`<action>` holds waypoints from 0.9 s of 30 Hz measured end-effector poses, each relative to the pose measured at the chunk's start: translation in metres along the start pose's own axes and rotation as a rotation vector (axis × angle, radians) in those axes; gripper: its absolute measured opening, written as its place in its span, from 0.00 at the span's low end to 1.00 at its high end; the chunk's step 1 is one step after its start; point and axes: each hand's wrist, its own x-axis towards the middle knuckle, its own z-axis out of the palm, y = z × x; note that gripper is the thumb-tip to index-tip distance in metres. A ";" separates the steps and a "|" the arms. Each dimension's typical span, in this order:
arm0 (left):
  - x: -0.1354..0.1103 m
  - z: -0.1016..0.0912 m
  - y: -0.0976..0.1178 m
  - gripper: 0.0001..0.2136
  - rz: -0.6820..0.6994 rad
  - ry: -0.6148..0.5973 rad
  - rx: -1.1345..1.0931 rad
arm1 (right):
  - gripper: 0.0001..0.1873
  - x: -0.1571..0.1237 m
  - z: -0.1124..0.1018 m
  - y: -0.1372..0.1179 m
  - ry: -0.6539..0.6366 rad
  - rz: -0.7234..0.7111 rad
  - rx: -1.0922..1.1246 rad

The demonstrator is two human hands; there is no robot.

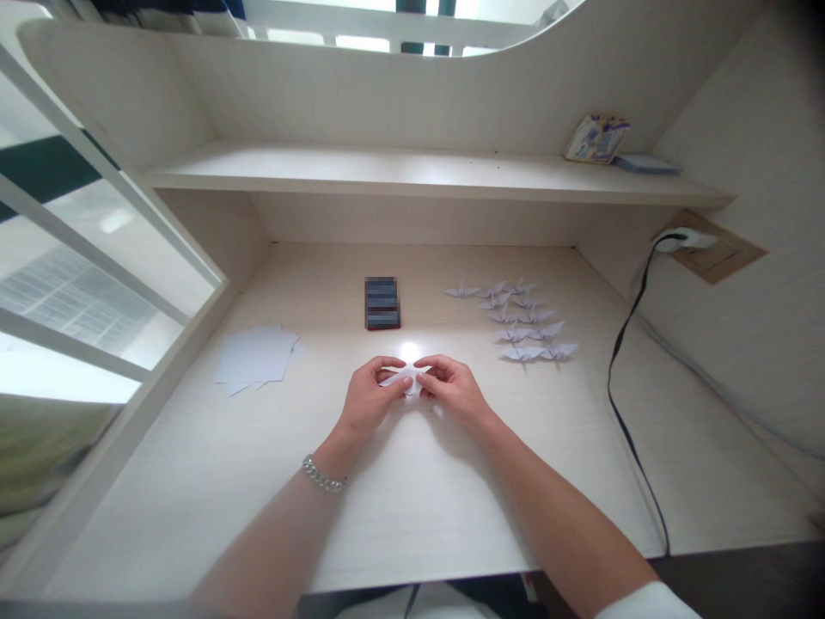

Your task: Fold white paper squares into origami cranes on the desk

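Note:
Between my two hands, over the middle of the desk, is a small folded piece of white paper. My left hand pinches its left side with thumb and fingers, and a chain bracelet circles that wrist. The right side of the paper is in the closed fingers of my right hand. Much of the folded shape is hidden by my fingers. Several white paper cranes stand in rows to the right, beyond my right hand. Over on the left lies a loose stack of white paper sheets.
A phone-like dark rectangle, its face blurred, lies beyond my hands on the pale desk. At right, a black cable runs from a wall socket to the front edge. The shelf above bears a small colourful box.

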 end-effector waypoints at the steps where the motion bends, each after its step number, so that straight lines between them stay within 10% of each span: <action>1: -0.001 0.001 0.000 0.16 0.011 0.007 0.008 | 0.13 -0.001 0.001 -0.001 0.019 -0.019 -0.030; 27: -0.002 0.000 0.000 0.10 0.034 0.054 0.029 | 0.06 -0.003 0.004 0.006 0.109 -0.121 -0.054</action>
